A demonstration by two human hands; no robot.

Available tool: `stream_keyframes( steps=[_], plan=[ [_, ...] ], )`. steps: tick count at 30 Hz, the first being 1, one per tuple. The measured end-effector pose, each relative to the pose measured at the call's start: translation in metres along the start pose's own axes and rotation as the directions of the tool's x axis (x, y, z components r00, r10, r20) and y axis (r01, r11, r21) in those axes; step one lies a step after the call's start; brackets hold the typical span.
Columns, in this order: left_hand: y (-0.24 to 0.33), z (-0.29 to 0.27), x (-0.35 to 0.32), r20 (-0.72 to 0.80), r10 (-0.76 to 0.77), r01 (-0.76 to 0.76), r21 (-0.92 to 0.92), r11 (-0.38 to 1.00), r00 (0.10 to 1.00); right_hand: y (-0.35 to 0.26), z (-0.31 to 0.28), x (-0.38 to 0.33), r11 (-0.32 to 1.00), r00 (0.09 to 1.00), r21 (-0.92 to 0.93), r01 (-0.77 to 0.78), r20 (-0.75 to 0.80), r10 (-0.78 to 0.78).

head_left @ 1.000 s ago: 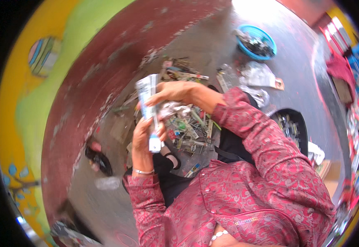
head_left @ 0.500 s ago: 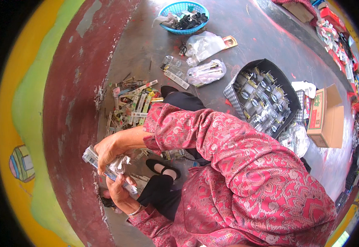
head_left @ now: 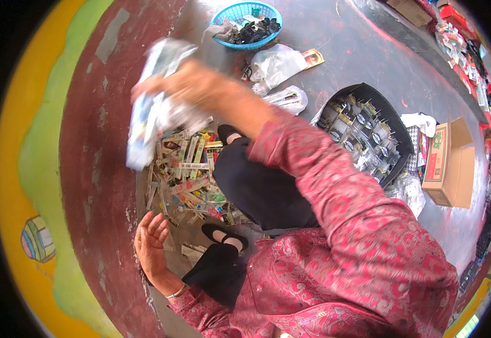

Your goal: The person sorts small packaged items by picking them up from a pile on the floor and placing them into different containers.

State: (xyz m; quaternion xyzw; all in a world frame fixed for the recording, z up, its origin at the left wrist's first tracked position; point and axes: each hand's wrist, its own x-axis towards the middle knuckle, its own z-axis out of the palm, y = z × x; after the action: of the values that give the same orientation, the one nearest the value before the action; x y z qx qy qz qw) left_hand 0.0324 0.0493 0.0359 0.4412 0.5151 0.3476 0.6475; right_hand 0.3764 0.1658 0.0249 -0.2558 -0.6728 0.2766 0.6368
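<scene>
My right hand (head_left: 186, 84) is raised at the upper left, blurred by motion, and grips a bundle of long white and blue packets (head_left: 149, 107). My left hand (head_left: 151, 247) hangs low at the left with spread fingers and holds nothing. It hovers beside a heap of small carded packets (head_left: 186, 180) on the floor, in front of my black-trousered legs and black shoes.
A black tray (head_left: 400, 141) full of small packaged items lies at the right, with an open cardboard box (head_left: 445, 166) beyond it. A blue basket (head_left: 245, 14) and clear plastic bags (head_left: 276, 65) sit at the top. A dark red wall band (head_left: 96, 169) runs along the left.
My right hand has swung the bundle of packets up from the lower left. My left hand has let go of the bundle and opened, staying low.
</scene>
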Motion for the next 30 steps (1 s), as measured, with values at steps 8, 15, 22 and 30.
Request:
stream_keyframes(
  steps=[8, 15, 22, 30],
  plan=[
    [-0.049, 0.086, 0.114, 0.003, -0.242, 0.233, 0.257, 0.938, 0.97, 0.006, -0.163, -0.165, 0.563, 0.718, -0.464, -0.684, -0.562, 0.409],
    [-0.104, 0.223, 0.235, 0.702, 0.121, -0.701, 0.711, -0.057, 0.702, 0.068, -0.133, -0.26, 0.246, 0.223, -0.141, -0.959, -0.911, 0.346],
    [-0.181, 0.279, 0.269, 0.847, -0.155, -0.781, 0.379, -0.496, 0.509, 0.085, -0.109, -0.275, 0.263, 0.048, 0.067, -0.963, -0.911, 0.409],
    [-0.203, 0.253, 0.272, 0.719, 0.041, -0.72, 0.693, 0.041, 0.694, 0.105, -0.098, -0.266, 0.531, 0.442, -0.231, -0.816, -0.841, 0.313]
  ],
)
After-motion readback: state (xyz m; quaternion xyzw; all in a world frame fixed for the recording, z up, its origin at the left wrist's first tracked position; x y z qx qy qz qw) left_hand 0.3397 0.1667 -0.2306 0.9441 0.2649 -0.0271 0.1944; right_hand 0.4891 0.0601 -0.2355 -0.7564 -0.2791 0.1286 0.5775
